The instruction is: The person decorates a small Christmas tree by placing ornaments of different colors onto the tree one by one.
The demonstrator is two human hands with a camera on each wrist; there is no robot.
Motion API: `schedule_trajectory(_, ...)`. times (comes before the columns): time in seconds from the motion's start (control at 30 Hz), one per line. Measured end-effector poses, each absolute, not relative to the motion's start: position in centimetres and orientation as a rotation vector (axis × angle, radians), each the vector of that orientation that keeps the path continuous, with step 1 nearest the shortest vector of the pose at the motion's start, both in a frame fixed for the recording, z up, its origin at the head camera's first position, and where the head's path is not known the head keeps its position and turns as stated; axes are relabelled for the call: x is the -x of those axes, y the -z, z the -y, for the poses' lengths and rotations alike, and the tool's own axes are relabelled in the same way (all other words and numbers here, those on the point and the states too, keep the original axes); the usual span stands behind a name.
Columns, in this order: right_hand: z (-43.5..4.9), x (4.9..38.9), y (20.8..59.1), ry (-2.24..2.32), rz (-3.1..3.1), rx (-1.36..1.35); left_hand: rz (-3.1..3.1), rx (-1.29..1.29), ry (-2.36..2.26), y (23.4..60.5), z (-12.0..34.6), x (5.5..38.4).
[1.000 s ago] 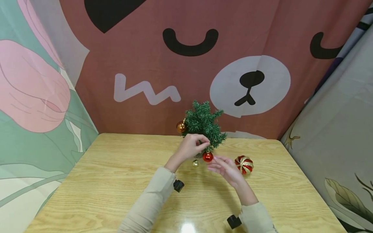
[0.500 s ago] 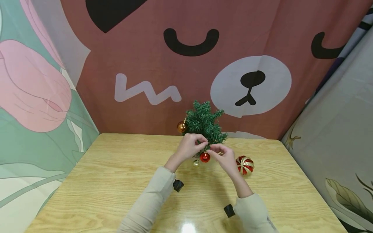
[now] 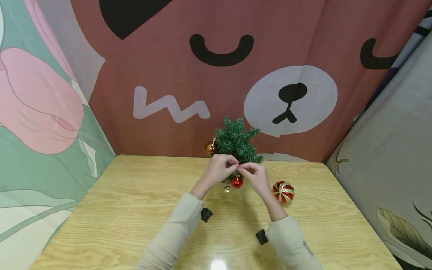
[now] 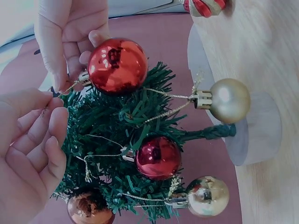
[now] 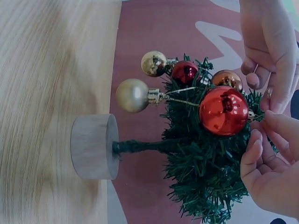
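A small green Christmas tree (image 3: 236, 140) stands at the back of the table. At its front hangs a shiny red bauble (image 3: 237, 182) with a gold cord (image 4: 71, 87) at its cap. My left hand (image 3: 217, 170) pinches the cord's end between thumb and forefinger. From the other side my right hand (image 3: 258, 178) pinches the cord close to the cap, fingertips meeting the left ones. On the tree also hang a matte gold bauble (image 4: 229, 100), a dark red bauble (image 4: 158, 157), a shiny gold bauble (image 4: 208, 196) and a copper bauble (image 3: 210, 147).
A red-and-gold striped ball (image 3: 283, 191) lies on the wooden table (image 3: 135, 210) right of the tree. The tree's round wooden base (image 5: 94, 147) rests on the tabletop. A printed curtain (image 3: 162, 75) hangs close behind the table.
My right hand has moved up and left from beside the red bauble to its cord, now pinching it against the left fingertips. The bauble shifted slightly left; my left hand barely moved.
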State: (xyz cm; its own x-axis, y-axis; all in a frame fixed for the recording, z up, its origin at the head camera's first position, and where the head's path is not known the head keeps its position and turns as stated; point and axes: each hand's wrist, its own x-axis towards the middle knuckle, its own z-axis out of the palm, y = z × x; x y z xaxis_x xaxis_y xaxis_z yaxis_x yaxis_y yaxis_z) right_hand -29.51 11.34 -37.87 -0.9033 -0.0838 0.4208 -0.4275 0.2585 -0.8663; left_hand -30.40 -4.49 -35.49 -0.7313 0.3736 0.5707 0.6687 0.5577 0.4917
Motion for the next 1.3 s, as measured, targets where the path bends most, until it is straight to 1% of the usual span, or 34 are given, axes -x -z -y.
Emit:
schedule_trajectory(0.17, -11.2, 28.6, 36.4, -1.704, 2.271, -0.454, 2.423, 0.814, 0.959, 35.5, 4.6, 30.4)
schedule_trajectory(0.23, -11.3, 28.8, 36.5, -1.687, 2.268, -0.456, 2.431, 0.804, 0.941, 35.6, 4.7, 30.4)
schedule_trajectory(0.37, -11.6, 30.2, 38.1, -1.671, 2.249, -0.449, 2.442, 0.779, 0.901, 35.7, 4.6, 30.6)
schedule_trajectory(0.47, -11.6, 30.4, 38.2, -1.632, 2.236, -0.441, 2.46, 0.745, 0.869, 35.8, 4.4, 30.7)
schedule_trajectory(0.7, -11.2, 30.4, 38.2, -1.555, 2.224, -0.412, 2.488, 0.671, 0.819, 35.6, 3.9, 30.8)
schedule_trajectory(1.3, -10.6, 31.2, 38.0, -1.662, 2.25, -0.27, 2.446, 0.598, 0.726, 36.3, 3.3, 31.4)
